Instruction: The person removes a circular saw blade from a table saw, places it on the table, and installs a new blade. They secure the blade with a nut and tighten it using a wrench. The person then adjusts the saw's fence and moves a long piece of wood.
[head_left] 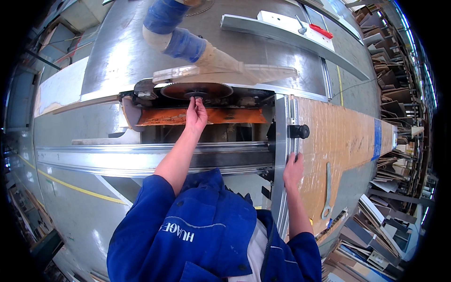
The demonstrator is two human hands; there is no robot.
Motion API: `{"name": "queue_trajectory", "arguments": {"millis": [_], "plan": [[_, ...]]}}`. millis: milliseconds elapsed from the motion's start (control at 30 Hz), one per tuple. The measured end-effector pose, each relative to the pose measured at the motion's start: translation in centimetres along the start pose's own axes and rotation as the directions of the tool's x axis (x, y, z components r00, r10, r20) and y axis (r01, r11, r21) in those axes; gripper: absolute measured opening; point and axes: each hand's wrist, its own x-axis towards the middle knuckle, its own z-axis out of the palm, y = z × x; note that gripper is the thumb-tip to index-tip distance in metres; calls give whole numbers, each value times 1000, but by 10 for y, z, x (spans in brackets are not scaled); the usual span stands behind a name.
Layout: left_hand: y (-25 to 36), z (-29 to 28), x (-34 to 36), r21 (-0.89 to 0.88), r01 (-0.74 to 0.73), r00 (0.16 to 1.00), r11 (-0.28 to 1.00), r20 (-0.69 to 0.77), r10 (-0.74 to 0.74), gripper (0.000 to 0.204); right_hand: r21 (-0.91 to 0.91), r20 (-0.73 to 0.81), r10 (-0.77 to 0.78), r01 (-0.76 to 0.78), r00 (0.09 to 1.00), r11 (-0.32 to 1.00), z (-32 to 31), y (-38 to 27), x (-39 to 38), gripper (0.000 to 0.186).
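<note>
A round saw blade (190, 89) shows in the opened slot of a panel saw. My left hand (197, 115) reaches up to the blade's centre, with thumb and fingers pinched on a small part at the hub that they mostly cover. Below the blade runs an orange metal strip (188, 116), worn and scratched. On the right, my right hand (293, 171) is closed over an aluminium rail (281, 141), its fingertips partly hidden. A black knob (299, 131) sits on that rail just above this hand.
A flat wrench (327, 190) lies on the cardboard-covered board (338, 136) to the right. Over the blade hangs a clear guard (225, 73) with a blue-taped hose (183, 44). An aluminium fence (291, 37) and a red-handled tool (321, 31) lie on the metal table (120, 51).
</note>
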Motion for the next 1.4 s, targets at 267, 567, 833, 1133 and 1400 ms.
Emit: {"name": "queue_trajectory", "arguments": {"millis": [267,567,833,1133,1400], "plan": [[-4,9,6,163,159,977,974,-169,-131,76,5,-14,-8,9,1000,1000,1,1,-1,56],[-34,34,-17,618,-61,921,784,-268,283,49,-14,-41,-25,25,999,1000,6,8,2,56],[-27,9,-13,741,-332,880,584,20,475,40,-23,-25,-22,22,999,1000,5,7,2,57],[5,-8,10,458,35,980,888,-191,60,76,-7,20,11,-11,1000,1000,-3,-7,-2,59],[-29,12,-7,766,-349,866,540,42,499,38,-6,24,27,-27,999,1000,-5,-7,-3,59]]}}
